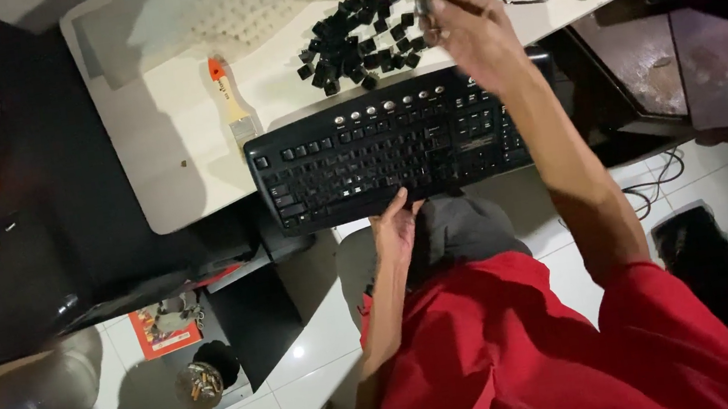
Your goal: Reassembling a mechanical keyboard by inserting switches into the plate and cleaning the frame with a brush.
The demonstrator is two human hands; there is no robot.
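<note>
Black plastic keyboard (pixel 390 156) overhangs the white table (pixel 162 165) edge; left hand (pixel 393 229) grips its front edge. Right hand (pixel 464 22) hovers by the loose black keycap pile (pixel 357 41), fingers curled, grip unclear. Approx. half done: many caps off, others seated.

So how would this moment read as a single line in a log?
left hand: holds near edge of black keyboard | right hand: raised beside pile of loose black keycaps, grip unclear | brush: on white table
</note>
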